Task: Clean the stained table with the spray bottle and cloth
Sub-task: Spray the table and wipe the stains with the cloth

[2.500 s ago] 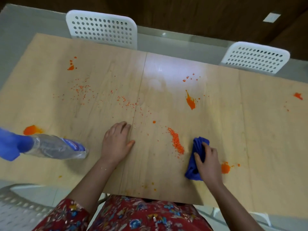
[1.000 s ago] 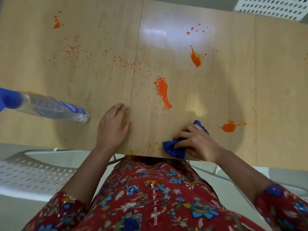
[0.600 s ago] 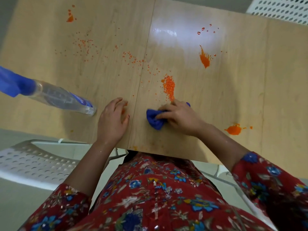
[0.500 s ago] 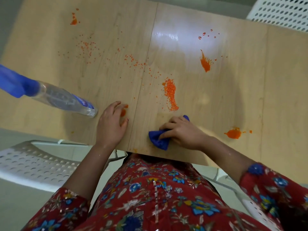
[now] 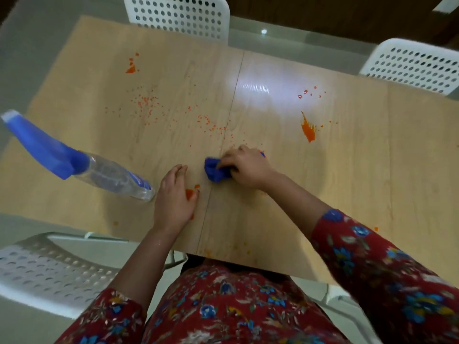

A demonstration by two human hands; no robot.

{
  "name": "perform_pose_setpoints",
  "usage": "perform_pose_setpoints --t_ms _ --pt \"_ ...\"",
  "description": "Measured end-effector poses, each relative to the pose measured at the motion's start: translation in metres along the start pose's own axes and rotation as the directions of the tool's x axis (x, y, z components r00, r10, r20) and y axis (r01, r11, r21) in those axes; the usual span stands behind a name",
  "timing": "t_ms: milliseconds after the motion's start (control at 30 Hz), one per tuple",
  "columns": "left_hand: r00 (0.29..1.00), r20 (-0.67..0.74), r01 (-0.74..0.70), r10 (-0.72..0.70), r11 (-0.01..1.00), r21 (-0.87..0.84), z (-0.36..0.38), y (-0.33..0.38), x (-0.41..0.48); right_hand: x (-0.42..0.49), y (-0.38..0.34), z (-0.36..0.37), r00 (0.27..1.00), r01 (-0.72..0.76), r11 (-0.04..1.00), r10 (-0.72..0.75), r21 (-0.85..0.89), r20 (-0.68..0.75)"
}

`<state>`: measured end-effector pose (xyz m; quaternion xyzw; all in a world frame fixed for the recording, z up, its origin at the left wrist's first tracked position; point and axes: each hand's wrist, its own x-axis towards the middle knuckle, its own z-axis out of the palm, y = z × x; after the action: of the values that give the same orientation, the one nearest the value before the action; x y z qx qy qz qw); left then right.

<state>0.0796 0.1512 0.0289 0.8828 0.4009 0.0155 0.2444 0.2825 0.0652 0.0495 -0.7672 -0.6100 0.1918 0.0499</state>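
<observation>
Now, table [image 5: 347,194]: pale wood, with a seam running from near edge to far edge between my hands. It is the thing to be cleaned, and much of it shows orange.
Chairs: white and perforated. The far chair [image 5: 178,16] and right chair [image 5: 417,68] sit at the far side, the near chair [image 5: 49,269] at my left.
Spray bottle [image 5: 104,172]: clear body, blue trigger head, base just beside my left hand [image 5: 173,199]. The wide lens slants it, so I cannot tell upright from tipped.
Right hand [image 5: 248,167]: fingers curled over the cloth [image 5: 214,171], clamping it onto the wood just right of the seam.
Left hand: palm down, fingers straight, grasping nothing, braced left of the seam.
Cloth: blue, bunched into a wad, mostly under my right hand.
Stains: splash [image 5: 308,127] well right of the cloth; blot [image 5: 131,67] far left; speckle [image 5: 146,100] across the middle; smear [image 5: 190,193] touching my left thumb.
Risk, greater: a leftward sweep, I judge, would crowd my braced hand and could knock the bottle.
Risk, lesser: my thumb in the smear may print orange onto wiped wood, and so small a wad may spread the mess rather than lift it.
Edges: the near edge is close under my wrists, so a stroke pulled toward me could drag residue onto my dress [image 5: 223,306].
Room: open wood lies ahead and to the right, while the left is hemmed in by hand and bottle.
</observation>
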Motion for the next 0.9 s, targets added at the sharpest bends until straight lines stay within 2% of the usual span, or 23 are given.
perform_pose_setpoints --t_ms 67,100,300,433,567,667,800,900 --pt "1.000 0.011 0.014 -0.014 1.000 -0.014 0.001 -0.001 0.003 -0.018 0.001 0.004 0.990 0.086 0.996 -0.085 0.001 0.114" --pt "1.000 0.014 0.022 -0.022 0.999 -0.024 0.001 -0.001 0.004 -0.021 0.001 0.006 0.987 0.096 0.995 -0.096 0.007 0.127" --pt "0.996 0.002 0.094 -0.094 0.989 -0.111 -0.002 0.004 0.018 0.062 -0.017 -0.003 0.998 0.057 0.996 -0.056 -0.065 0.022" --pt "0.997 0.026 0.077 -0.076 0.995 -0.059 -0.001 0.006 0.030 0.099 -0.012 -0.023 0.999 -0.040 0.999 0.040 -0.020 -0.026" --pt "1.000 0.029 0.012 -0.011 1.000 -0.012 0.000 0.007 0.044 0.040 0.021 -0.040 0.996 0.019 0.994 -0.010 0.104 -0.088" --pt "0.999 0.034 -0.009 0.009 1.000 0.010 0.001 0.011 0.053 -0.049 0.043 -0.029 0.997 0.073 0.986 -0.073 0.152 -0.009" --pt "0.999 0.047 -0.013 0.011 0.999 0.029 0.003 0.014 0.060 -0.128 0.070 0.003 0.995 -0.038 0.993 0.027 0.110 0.101" --pt "0.999 0.034 -0.013 0.011 0.999 0.047 0.003 0.017 0.062 -0.116 0.071 0.007 1.000 -0.030 0.992 0.029 0.123 0.006"
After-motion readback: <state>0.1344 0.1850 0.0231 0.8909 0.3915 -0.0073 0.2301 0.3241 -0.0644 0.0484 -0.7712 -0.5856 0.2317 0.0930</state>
